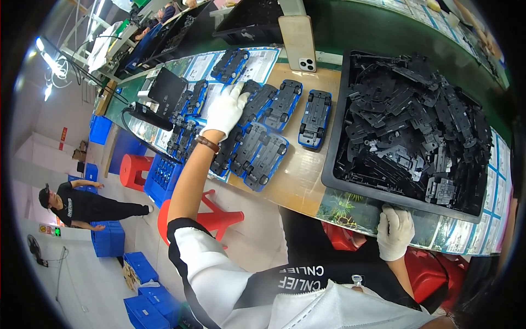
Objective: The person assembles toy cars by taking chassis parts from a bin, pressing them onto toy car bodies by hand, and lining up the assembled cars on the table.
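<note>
Head view: at lower right, the right hand (394, 231) rests at the bench (298, 181) edge just below the black tray (332, 164) of dark chassis parts (416, 126), fingers curled together, holding nothing. Farther up, left of centre, the left hand (226, 109) lies with fingers spread on upturned blue toy cars (257, 148).

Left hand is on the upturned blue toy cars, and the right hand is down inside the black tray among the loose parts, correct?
Not quite. The left hand does rest on the upturned blue toy cars, but the head view shows the right hand at the near rim of the black tray, outside it, not among the loose black parts.
</note>
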Demonstrator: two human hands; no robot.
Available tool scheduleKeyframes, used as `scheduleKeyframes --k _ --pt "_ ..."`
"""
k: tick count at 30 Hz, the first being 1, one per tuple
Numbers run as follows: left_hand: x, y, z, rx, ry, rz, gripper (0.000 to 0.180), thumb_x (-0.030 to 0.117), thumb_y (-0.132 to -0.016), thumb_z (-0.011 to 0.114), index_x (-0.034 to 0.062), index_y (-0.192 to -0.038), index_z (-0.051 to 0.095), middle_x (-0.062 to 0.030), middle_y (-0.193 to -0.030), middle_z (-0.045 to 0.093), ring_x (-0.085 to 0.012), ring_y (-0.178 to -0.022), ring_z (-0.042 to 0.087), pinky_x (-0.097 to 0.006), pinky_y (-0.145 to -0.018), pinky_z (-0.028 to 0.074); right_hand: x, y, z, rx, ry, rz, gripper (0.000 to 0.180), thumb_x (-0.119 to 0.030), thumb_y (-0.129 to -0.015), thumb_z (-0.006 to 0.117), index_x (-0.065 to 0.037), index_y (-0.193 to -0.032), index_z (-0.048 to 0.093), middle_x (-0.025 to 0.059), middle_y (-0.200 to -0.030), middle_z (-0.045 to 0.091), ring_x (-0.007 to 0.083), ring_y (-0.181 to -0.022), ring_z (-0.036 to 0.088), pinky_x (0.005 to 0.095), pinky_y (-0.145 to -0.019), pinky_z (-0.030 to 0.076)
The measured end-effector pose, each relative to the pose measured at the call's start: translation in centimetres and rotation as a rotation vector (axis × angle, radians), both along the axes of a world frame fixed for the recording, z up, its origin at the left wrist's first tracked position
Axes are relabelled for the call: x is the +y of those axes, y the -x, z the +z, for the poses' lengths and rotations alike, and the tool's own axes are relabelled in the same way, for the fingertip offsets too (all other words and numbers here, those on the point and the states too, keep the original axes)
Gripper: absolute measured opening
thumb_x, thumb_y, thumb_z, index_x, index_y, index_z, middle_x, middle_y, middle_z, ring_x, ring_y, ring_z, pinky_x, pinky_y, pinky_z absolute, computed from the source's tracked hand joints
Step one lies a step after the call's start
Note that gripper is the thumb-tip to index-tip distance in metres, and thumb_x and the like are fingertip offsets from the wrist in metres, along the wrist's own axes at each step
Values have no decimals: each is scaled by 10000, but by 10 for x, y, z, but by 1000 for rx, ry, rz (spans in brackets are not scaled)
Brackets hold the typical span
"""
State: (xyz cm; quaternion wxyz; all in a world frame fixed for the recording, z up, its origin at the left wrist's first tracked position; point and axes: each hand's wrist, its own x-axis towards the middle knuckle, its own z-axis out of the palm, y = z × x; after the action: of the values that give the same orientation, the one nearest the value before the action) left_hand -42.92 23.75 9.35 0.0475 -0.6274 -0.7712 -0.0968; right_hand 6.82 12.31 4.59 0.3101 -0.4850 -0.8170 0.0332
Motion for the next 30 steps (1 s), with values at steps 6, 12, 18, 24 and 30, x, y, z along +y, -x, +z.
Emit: scheduleKeyframes --k 6,12,18,24,30 --pt "1 -63 10 36 152 75 971 800 -848 465 127 -1538 351 -228 -1549 347 -461 -1424 310 -709 -1034 317 -1 -1 -3 12 0 -2 211 -42 -790 705 -104 -987 664 74 -912 630 310 -814 610 424 -727 500" --pt "2 -85 15 41 200 157 1115 876 -776 495 125 -1570 275 -248 -1564 292 -477 -1443 256 -774 -1022 280 -2 -1 -3 16 2 -2 219 -65 -780 717 -112 -991 683 65 -914 632 304 -823 616 424 -737 500" --pt "13 -67 1 14 110 176 1070 879 -788 474 171 -1569 289 -221 -1573 289 -474 -1445 266 -776 -1012 275 -2 -4 -4 13 10 -18 224 -62 -781 716 -111 -997 686 66 -910 633 305 -822 617 424 -741 499" --pt "19 -63 9 -25 134 248 1051 869 -801 467 178 -1572 287 -213 -1578 292 -465 -1449 270 -779 -1011 261 -2 -1 -2 7 8 -10 223 -71 -782 721 -118 -997 687 64 -908 619 300 -823 610 420 -738 498" --pt "8 -87 15 93 188 202 1013 792 -813 539 176 -1572 275 -235 -1592 273 -467 -1445 273 -778 -1011 281 -2 -1 -3 15 4 -12 202 -78 -781 723 -120 -976 689 60 -907 613 295 -823 607 415 -739 498"
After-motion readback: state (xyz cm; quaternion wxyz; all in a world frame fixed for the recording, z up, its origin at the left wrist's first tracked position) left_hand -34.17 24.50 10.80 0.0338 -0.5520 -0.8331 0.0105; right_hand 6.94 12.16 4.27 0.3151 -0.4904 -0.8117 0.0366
